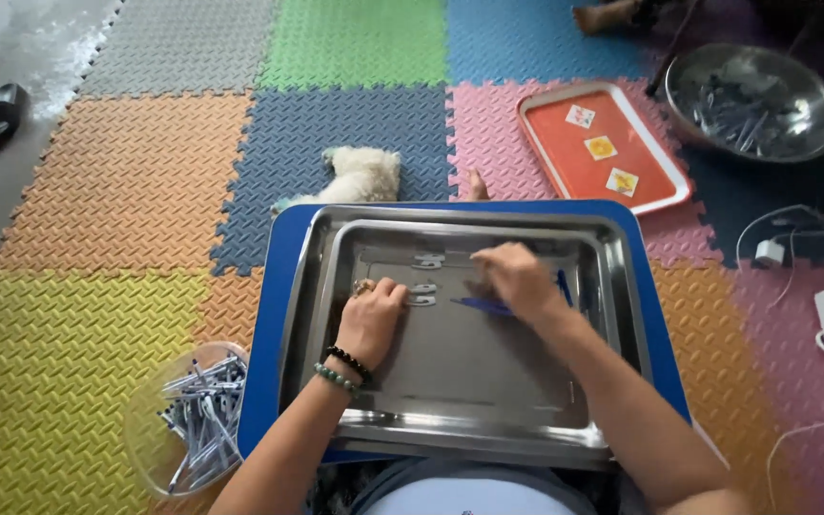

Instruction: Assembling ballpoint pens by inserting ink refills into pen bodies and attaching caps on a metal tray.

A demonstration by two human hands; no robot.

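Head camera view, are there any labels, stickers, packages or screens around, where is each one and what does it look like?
Sticker: far end of the orange tray, small white square with reddish marks.
Sticker: middle of the tray, white square with a yellow diamond.
Sticker: near end of the tray, white square with a yellow-orange patch.
No packages or screens show.

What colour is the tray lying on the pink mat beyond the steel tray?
Orange with a white rim, clearest in the head view.
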